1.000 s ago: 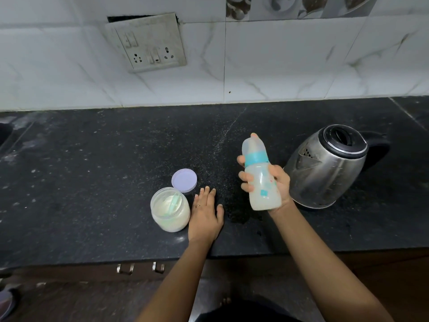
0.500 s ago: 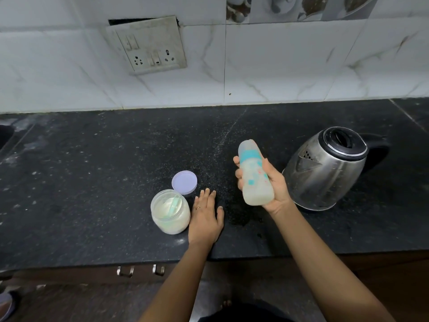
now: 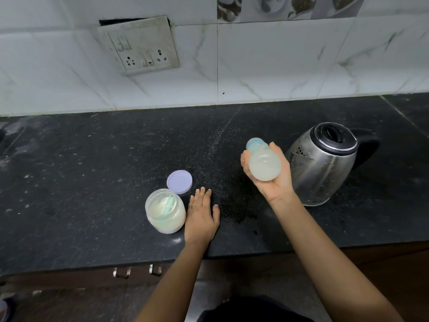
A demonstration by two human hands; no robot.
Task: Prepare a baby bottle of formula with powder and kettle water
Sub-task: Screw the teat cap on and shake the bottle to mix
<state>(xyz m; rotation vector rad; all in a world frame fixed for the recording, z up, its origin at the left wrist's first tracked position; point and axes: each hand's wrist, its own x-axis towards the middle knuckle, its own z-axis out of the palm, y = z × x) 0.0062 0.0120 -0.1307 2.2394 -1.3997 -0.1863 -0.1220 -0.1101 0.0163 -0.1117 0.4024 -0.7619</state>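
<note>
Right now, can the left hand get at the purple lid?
Probably yes. The left hand lies flat on the counter, its fingertips just short of the lid; the open jar stands to its side, not between them.

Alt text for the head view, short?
The right hand holds a baby bottle of cloudy liquid, tipped with its base toward the camera, over a black countertop. The left hand rests flat beside an open powder jar with a scoop inside, its lilac lid behind it; a steel kettle stands at right.
</note>
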